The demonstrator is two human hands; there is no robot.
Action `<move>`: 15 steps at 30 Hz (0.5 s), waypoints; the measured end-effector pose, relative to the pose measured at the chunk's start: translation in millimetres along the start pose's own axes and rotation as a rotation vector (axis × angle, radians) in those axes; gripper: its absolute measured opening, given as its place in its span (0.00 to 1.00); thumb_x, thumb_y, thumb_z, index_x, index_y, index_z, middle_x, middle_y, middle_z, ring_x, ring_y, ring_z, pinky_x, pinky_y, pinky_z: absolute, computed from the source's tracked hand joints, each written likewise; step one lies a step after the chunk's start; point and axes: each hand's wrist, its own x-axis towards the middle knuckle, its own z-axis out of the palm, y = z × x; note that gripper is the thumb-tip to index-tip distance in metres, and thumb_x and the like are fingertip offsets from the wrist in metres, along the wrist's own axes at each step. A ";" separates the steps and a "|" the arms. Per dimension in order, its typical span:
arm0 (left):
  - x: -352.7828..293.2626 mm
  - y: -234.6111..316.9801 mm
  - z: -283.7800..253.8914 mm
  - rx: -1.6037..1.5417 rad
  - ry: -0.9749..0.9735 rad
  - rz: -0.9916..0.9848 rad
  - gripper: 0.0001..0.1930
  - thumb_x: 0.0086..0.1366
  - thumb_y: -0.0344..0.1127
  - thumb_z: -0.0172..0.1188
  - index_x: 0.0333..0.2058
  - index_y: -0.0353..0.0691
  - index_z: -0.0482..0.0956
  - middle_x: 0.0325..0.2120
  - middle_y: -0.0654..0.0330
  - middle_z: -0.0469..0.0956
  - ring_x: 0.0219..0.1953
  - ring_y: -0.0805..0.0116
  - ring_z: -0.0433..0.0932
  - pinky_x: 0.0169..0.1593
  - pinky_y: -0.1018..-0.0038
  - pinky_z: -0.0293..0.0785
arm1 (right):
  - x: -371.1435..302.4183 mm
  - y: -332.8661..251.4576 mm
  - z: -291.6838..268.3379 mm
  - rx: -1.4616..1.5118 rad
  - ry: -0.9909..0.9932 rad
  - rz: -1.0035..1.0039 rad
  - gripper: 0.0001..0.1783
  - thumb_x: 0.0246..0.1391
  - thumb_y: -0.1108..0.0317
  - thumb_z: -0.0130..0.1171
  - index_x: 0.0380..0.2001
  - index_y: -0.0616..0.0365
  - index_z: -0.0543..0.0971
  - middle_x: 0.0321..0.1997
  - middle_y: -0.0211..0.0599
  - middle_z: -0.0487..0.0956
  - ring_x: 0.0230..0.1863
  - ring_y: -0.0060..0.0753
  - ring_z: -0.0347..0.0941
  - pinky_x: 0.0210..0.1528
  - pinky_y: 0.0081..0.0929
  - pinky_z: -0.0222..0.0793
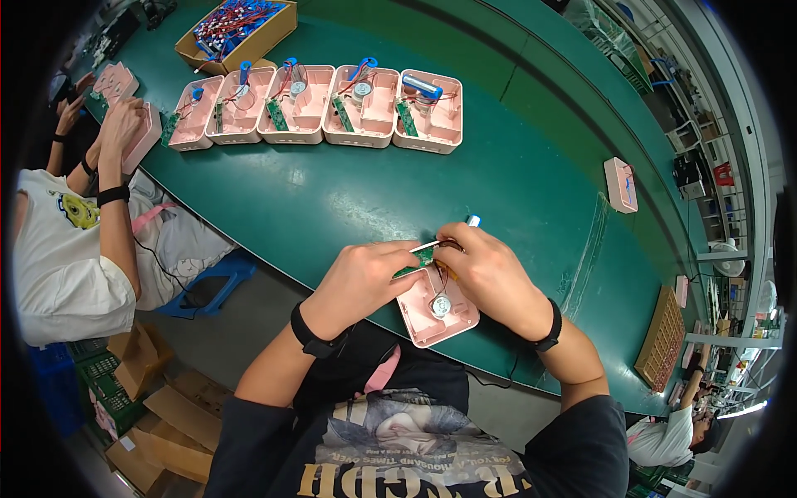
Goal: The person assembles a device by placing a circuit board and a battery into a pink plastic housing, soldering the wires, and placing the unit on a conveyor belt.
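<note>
At the table's near edge stands a pink plastic housing (427,330), open side up, with a round silver motor (440,306) inside. My left hand (359,278) is closed on a green circuit board (425,256) above the housing's far side. Opposite it, my right hand (491,270) pinches dark thin wires (449,245) beside the board. A white slim piece (425,246) lies between the fingertips of both hands; which one grips it I cannot tell. The end of a blue cylindrical battery (473,221) shows just beyond my right fingers, which hide the rest.
Several pink housings (359,139) with boards, motors and blue batteries stand in a row across the green table (531,183). Behind them is a cardboard box (286,23) of wired batteries. Another pink housing (616,195) lies far right. A co-worker's hands (123,124) work at the left.
</note>
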 end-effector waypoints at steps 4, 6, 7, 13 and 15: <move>-0.7 3.1 -0.9 0.067 0.000 0.017 0.07 0.60 0.32 0.76 0.36 0.39 0.90 0.46 0.55 0.90 0.39 0.56 0.90 0.40 0.66 0.87 | -2.3 0.6 4.6 -0.021 0.043 -0.007 0.11 0.52 0.75 0.69 0.40 0.63 0.86 0.50 0.42 0.79 0.47 0.45 0.83 0.52 0.38 0.82; -1.4 4.9 -1.0 0.163 0.002 0.033 0.07 0.60 0.33 0.76 0.36 0.40 0.91 0.46 0.56 0.89 0.39 0.56 0.90 0.40 0.66 0.87 | -0.9 2.0 6.9 0.009 0.038 0.038 0.11 0.51 0.76 0.70 0.39 0.62 0.86 0.49 0.41 0.80 0.47 0.44 0.82 0.51 0.38 0.82; -2.3 6.8 -0.7 0.162 0.001 0.035 0.07 0.60 0.33 0.76 0.36 0.40 0.91 0.46 0.56 0.89 0.39 0.56 0.90 0.40 0.66 0.87 | -0.5 2.6 7.3 0.024 0.036 0.060 0.10 0.51 0.76 0.70 0.39 0.62 0.87 0.49 0.41 0.80 0.47 0.44 0.82 0.51 0.37 0.81; -7.4 9.4 2.7 0.208 0.018 -0.014 0.07 0.61 0.35 0.76 0.36 0.40 0.91 0.42 0.58 0.88 0.36 0.58 0.88 0.39 0.65 0.86 | -0.1 4.6 5.1 0.061 0.028 0.073 0.10 0.50 0.76 0.70 0.38 0.61 0.88 0.49 0.40 0.80 0.47 0.43 0.82 0.51 0.37 0.81; -7.7 9.2 3.2 0.199 0.027 -0.010 0.07 0.61 0.35 0.76 0.36 0.40 0.91 0.42 0.59 0.88 0.35 0.59 0.88 0.39 0.66 0.86 | -1.2 6.3 3.8 0.081 0.020 0.073 0.10 0.49 0.76 0.70 0.38 0.61 0.88 0.49 0.39 0.79 0.48 0.43 0.81 0.52 0.37 0.81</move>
